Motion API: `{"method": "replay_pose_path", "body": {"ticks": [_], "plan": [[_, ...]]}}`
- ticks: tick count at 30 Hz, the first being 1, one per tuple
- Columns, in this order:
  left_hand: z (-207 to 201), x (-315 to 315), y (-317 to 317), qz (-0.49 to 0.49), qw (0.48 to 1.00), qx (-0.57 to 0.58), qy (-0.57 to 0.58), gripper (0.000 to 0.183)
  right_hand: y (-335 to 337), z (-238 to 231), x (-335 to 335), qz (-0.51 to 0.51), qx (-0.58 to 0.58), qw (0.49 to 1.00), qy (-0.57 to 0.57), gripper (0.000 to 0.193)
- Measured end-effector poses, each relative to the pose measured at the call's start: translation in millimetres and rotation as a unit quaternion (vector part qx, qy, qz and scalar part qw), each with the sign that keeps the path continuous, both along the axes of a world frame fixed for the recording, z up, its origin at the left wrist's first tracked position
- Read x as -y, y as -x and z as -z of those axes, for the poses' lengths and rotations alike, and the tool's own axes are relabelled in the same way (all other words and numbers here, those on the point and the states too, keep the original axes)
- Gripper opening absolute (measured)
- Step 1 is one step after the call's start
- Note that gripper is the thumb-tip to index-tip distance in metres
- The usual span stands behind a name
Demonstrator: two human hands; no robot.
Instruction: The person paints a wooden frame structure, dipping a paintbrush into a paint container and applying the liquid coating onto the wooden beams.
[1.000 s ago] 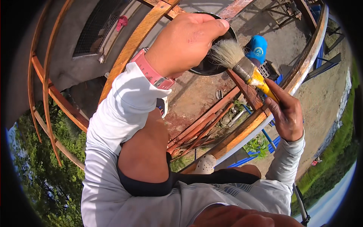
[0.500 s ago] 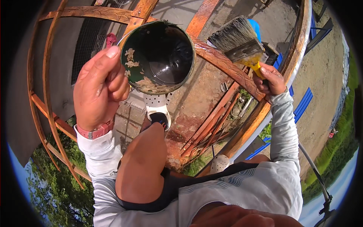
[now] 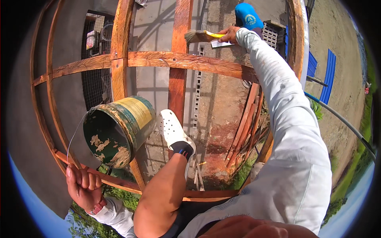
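At the lower left, my left hand (image 3: 84, 187) is closed on the thin wire handle (image 3: 73, 135) of a bucket. The green bucket (image 3: 139, 115) has a yellowish band, hangs tilted with its mouth toward me, and shows flaking tan residue inside its dark interior. My right arm reaches far forward, and my right hand (image 3: 229, 35) grips a wide paintbrush (image 3: 204, 36) by its yellow handle. Its bristles point left and overlap the edge of a reddish-brown wooden beam (image 3: 181, 83); whether they touch it I cannot tell.
A wooden crossbeam (image 3: 158, 59) spans the open frame, with ground far below. My white perforated clog (image 3: 172, 127) is beside the beam. A blue object (image 3: 249, 16) is near my right hand. Loose planks (image 3: 243, 125) lie below, and blue corrugated sheets (image 3: 328, 77) lie at right.
My right hand has carried the brush forward and left, turning its bristles leftward over the beam. My left hand has dropped lower left, and the bucket has swung down with it. The view has shifted.
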State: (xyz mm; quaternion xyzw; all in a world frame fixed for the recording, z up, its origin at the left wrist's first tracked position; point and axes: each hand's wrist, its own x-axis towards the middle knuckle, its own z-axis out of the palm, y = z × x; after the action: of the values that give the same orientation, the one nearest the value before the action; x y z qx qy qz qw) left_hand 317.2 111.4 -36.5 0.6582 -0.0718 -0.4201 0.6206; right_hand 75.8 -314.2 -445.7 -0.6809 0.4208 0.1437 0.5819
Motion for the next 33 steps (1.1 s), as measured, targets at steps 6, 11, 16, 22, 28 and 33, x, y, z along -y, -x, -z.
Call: {"method": "replay_pose_path", "body": {"ticks": [6,11,16,22,28,33], "plan": [[-8.6,-19.7,-7.8,-0.026,1.000,0.010,-0.008,0.025,-42.8,-2.5,32.9,0.260,0.125,0.956,0.060,0.029],[-2.4,-31.0,-18.3,-0.013,1.000,-0.007,0.013,0.024,-53.1,-21.5,-0.6,0.094,0.019,0.985,0.146,0.027],[-17.1,-24.8,-14.4,-0.022,1.000,0.010,0.015,0.024,-24.4,-104.7,-49.8,-0.109,0.035,0.982,0.150,0.033],[0.8,-1.1,-5.7,-0.021,0.999,-0.013,0.020,0.024,-49.6,-162.1,-52.6,-0.153,-0.029,0.970,0.187,0.035],[4.2,10.2,-1.0,0.034,0.995,-0.026,0.089,0.025,-85.4,-124.7,5.4,-0.193,-0.181,0.916,0.301,0.031],[-7.3,22.5,7.2,0.034,0.993,-0.007,0.114,0.027,-51.6,-85.9,-4.4,-0.122,-0.084,0.891,0.429,0.031]]}}
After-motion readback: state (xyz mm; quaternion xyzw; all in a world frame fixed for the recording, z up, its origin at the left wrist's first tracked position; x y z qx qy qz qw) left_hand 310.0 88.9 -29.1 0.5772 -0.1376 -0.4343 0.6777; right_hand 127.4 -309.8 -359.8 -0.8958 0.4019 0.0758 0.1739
